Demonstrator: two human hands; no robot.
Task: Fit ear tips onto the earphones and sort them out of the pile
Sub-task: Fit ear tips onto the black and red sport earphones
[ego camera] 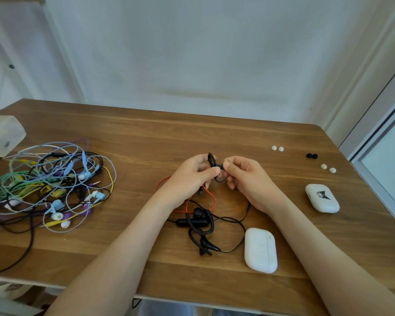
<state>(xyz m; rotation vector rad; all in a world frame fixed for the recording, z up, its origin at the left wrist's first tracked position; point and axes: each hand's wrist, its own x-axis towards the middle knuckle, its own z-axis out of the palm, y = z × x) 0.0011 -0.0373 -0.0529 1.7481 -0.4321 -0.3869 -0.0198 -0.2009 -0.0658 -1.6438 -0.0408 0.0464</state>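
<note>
pile: tangled earphone pile (53, 183) lies at the left of the desk (146, 137), no hand on it
left grip: left hand (192, 176) clenched round the black ear-hook earphone (212, 160), held above desk centre
right grip: right hand (244, 176) pinching at the bud's nozzle end; tip too small to confirm
do it well: brace the bud, push the tip on square, twist till seated
spares: black ear tips (311, 155) lie far right, well apart

Likely a home room: wooden table (146, 137) against plain white wall (192, 53), window frame (379, 124) at right, tangled pile of coloured earphones (50, 185) and cartoon-printed earbud case (322, 198) lying on the table.
</note>
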